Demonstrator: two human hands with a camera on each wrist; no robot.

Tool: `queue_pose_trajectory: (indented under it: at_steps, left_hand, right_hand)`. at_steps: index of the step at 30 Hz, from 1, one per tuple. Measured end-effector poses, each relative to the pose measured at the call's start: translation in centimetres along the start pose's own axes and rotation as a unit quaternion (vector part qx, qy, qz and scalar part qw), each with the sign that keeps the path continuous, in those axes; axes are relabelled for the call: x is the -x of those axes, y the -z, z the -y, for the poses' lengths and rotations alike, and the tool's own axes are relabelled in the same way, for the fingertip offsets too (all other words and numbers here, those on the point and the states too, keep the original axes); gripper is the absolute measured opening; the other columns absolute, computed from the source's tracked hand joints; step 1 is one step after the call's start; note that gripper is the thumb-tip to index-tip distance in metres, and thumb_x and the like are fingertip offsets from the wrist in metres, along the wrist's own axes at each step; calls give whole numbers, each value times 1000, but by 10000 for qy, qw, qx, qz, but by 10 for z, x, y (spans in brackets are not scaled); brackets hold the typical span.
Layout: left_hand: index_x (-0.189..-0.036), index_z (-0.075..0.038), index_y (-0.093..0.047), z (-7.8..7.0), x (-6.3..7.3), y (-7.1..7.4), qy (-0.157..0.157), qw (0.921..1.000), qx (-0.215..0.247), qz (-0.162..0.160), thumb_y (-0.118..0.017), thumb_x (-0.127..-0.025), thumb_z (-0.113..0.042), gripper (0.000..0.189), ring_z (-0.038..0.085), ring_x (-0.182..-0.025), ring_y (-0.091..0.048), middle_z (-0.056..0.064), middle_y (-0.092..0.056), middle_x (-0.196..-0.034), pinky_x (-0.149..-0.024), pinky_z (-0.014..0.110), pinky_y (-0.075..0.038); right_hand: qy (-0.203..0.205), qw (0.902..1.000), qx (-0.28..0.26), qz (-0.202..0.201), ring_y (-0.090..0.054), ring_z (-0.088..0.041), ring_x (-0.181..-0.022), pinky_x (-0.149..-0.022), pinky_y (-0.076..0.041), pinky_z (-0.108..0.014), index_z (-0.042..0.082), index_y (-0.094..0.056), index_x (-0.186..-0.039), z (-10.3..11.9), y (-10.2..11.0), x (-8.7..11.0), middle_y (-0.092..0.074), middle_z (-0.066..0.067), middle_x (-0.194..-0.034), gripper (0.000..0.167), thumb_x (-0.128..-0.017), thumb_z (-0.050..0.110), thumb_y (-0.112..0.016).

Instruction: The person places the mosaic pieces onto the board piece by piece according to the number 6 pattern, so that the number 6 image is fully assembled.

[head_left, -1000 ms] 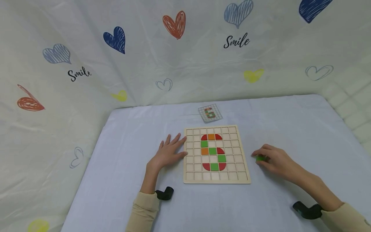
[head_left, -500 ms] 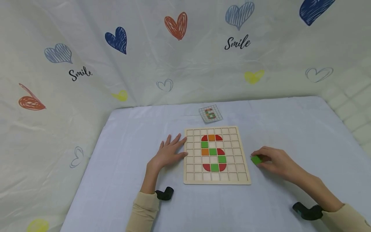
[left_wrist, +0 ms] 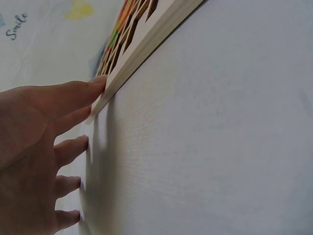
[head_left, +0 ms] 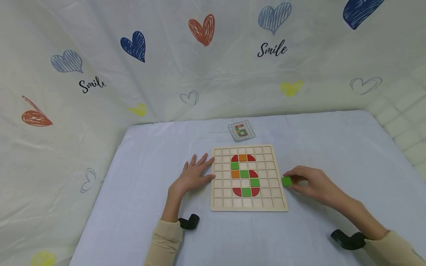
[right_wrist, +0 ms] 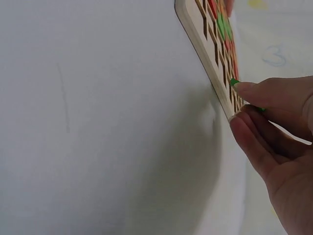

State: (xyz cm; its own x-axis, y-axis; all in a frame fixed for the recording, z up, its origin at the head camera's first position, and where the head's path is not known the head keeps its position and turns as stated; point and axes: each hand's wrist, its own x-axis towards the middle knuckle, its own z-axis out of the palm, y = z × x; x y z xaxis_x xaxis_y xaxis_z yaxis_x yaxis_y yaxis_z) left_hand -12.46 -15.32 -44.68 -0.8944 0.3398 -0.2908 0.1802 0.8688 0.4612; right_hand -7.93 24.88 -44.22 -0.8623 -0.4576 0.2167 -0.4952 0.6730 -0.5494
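A square wooden grid board (head_left: 223, 203) lies mid-table, holding red, orange and green tiles in several of its cells; most other cells are bare. My left hand (head_left: 191, 177) rests at its left edge with fingers spread, thumb and index touching the rim, as the left wrist view (left_wrist: 29, 132) also has it. Beside the right edge of the board, my right hand (head_left: 313, 181) pinches a green square tile (head_left: 287, 181) between thumb and fingers. In the right wrist view that tile (right_wrist: 234, 82) is mostly hidden by the fingers.
A small pattern card (head_left: 242, 130) with a printed grid design lies behind the board. White cloth (head_left: 332, 147) covers the table. Behind it hangs a curtain (head_left: 226, 74) printed with hearts. Black camera mounts (head_left: 189, 221) sit on both wrists.
My right hand has moved left toward the board, carrying the green tile, which now shows more fully at the fingertips. The left hand has stayed in place.
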Motion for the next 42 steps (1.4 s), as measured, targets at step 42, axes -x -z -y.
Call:
queue_pose_trajectory:
  at_steps: [42]
  left_hand:
    - [-163, -26, -31, 0, 0, 1, -29, 10000, 70, 37, -59, -103, -44, 69, 40, -160, 2, 1, -16, -173, -125, 65, -2]
  right_hand:
    - [29, 9917, -1005, 800, -61, -15, -82, -73, -53, -25, 7, -79, -105, 53, -61, -73, -72, 2, -94, 26, -81, 11, -88]
